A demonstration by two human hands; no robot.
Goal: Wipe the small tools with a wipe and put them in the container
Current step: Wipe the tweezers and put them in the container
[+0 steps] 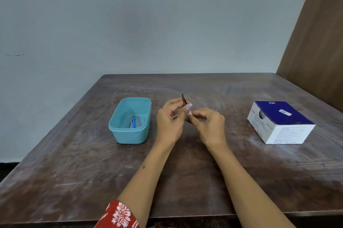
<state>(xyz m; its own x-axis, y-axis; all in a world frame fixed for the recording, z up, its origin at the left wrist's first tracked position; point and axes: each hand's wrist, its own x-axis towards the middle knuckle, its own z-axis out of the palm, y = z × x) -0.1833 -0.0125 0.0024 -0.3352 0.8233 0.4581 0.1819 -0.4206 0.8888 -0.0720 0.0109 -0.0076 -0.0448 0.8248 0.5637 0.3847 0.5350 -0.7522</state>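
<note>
Above the table's [185, 172] middle, the left hand [168, 125] pinches a slim dark tool [184, 100], tip jutting past its fingertips; the right hand [208, 125] pinches a white wipe [189, 113] against it. A smooth turquoise plastic container [130, 134] holds tools [135, 121].

Soft, even, rather dim light. The dark brown wooden table [185, 172] shows pale sheen and faint shadows. Wide-angle bending at edges; hands slightly blurred.

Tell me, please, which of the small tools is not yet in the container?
The thin dark tool gripped by the left hand above the table; the others lie inside the teal container.
</note>
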